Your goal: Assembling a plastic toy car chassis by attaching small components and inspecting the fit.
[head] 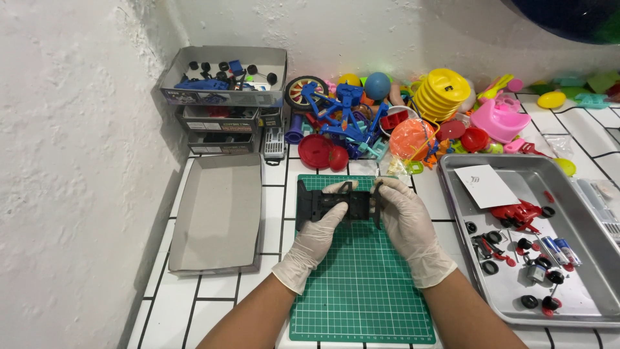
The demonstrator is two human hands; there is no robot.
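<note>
Left hand (316,236), right hand (407,223) gripping black chassis (336,205), green mat (361,284), tray (581,213) beside

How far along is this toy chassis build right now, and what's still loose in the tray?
Done: the parts are laid out in the metal tray and the box lid is set aside. In hand: the left hand and right hand both hold the black chassis over the green cutting mat. Left: the red body piece, the small black wheels and the batteries lie loose in the tray, none fitted.

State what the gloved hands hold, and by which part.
Both hands, left hand and right hand, hold a black plastic chassis by its two ends.
</note>
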